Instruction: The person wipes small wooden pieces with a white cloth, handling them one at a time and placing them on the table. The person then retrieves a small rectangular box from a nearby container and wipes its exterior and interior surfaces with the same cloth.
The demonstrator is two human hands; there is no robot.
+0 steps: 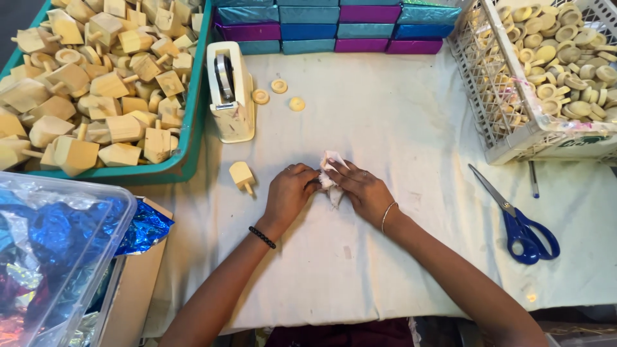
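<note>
Fingers (313, 178) of the left hand (289, 193) and those of the right hand (361, 191) meet at a small white paper-wrapped bundle (331, 175), pinching it from both sides so that it sits between the two sets of fingertips, low over the middle of the cloth-covered surface (398, 128). Both hands are closed on it; whether it rests on the cloth or is lifted slightly cannot be told

The bundle looks like thin, crumpled white tissue or paper folded round something small, with loose corners sticking up at the top and a tail hanging below. Judging from this, it should be very light, the wrapping soft, easily torn and quick to spring open, so it is best held at the folds, pressed against whatever firm piece is inside, rather than by the loose edges

Just left of the left hand lies a single wooden spinning top (241, 175), unpainted, handle pointing toward the person. Beyond it stands a cream tape dispenser (229, 93), with three small wooden rings (278, 94) near it on the cloth. A green tray (193, 122) heaped with more wooden tops fills the far left, and a clear plastic bin (96, 225) of blue shiny foil sits at the near left. To the right, blue-handled scissors (517, 215) and a pen (533, 178) lie well apart from the hands, below a white lattice basket (488, 103) full of wooden rings. Blue, teal and purple foil-covered blocks (334, 29) line the far edge
</note>
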